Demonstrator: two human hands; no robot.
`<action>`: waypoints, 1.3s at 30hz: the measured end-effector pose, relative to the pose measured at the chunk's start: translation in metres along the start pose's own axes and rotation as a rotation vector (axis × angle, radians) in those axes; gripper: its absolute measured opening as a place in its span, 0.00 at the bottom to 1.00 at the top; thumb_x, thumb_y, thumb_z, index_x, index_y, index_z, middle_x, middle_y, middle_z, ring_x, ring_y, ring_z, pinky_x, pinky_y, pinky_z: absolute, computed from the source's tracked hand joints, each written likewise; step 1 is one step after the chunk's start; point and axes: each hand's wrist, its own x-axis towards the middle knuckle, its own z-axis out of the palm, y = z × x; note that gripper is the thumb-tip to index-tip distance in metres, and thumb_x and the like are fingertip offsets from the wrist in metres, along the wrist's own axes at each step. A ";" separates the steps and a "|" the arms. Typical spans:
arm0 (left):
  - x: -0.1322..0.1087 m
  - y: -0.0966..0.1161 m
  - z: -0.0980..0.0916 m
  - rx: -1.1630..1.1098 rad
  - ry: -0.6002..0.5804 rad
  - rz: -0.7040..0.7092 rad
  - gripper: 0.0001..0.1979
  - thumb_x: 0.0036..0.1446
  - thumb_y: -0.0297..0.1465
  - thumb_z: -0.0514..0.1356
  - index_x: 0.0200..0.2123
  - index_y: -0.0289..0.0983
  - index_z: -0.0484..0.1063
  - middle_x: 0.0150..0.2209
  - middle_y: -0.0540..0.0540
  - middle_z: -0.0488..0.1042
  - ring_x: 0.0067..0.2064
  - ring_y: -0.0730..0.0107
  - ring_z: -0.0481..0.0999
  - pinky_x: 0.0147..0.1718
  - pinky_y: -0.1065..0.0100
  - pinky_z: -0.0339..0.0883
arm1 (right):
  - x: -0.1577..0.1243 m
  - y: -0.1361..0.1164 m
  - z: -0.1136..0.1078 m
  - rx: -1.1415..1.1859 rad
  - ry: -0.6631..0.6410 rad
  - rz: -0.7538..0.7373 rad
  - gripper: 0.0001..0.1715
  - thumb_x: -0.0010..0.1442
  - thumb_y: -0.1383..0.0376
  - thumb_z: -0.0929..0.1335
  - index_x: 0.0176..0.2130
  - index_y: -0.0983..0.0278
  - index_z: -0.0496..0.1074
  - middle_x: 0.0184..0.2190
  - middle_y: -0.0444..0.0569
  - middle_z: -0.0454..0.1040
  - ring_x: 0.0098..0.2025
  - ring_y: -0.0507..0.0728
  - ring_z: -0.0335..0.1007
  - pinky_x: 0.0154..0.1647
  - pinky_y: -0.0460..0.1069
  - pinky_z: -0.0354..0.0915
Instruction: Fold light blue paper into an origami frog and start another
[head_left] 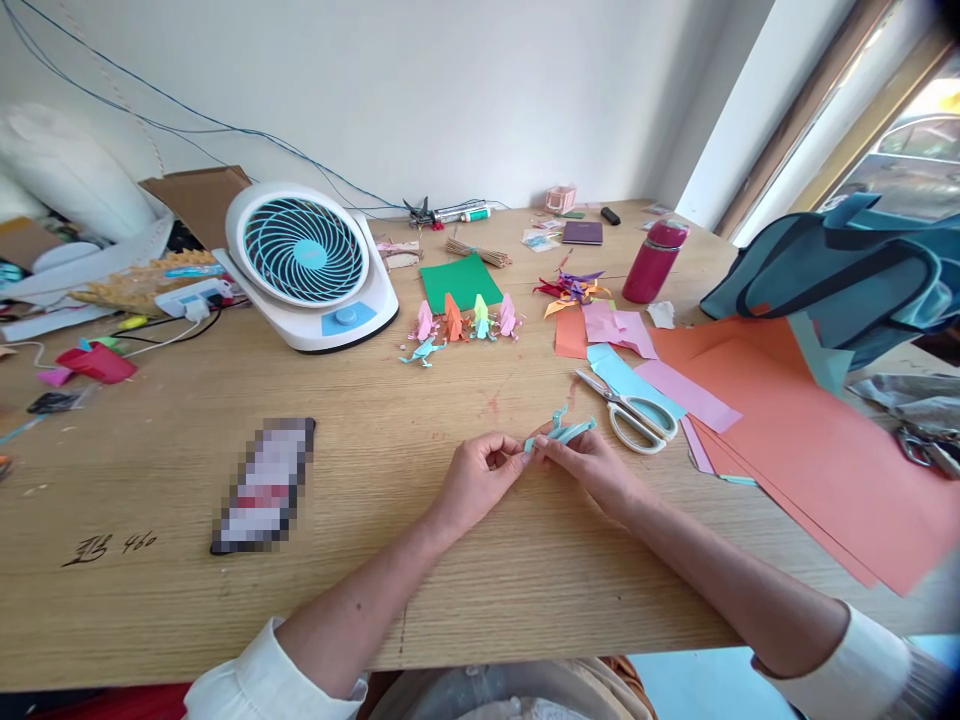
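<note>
Between my two hands is a small folded light-blue paper figure, held just above the wooden table. My left hand pinches its left end between thumb and fingers. My right hand grips its body, with the curled and pointed ends sticking out above the fingers. To the right of my right hand lie white-handled scissors, blades slightly apart. Beyond my hands stands a row of folded paper figures in pink, orange and green, with a light-blue one in front.
A white fan stands at back left, a phone-like blurred object nearer. Orange sheets, paper strips, a red bottle and a blue bag fill the right. A green sheet lies behind the figures.
</note>
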 end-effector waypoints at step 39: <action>-0.002 -0.001 0.000 0.292 0.224 0.167 0.05 0.54 0.27 0.60 0.29 0.35 0.77 0.26 0.49 0.76 0.24 0.77 0.67 0.25 0.75 0.61 | 0.003 0.008 0.001 -0.119 0.004 0.009 0.27 0.50 0.45 0.73 0.22 0.64 0.68 0.18 0.41 0.61 0.22 0.49 0.50 0.23 0.47 0.45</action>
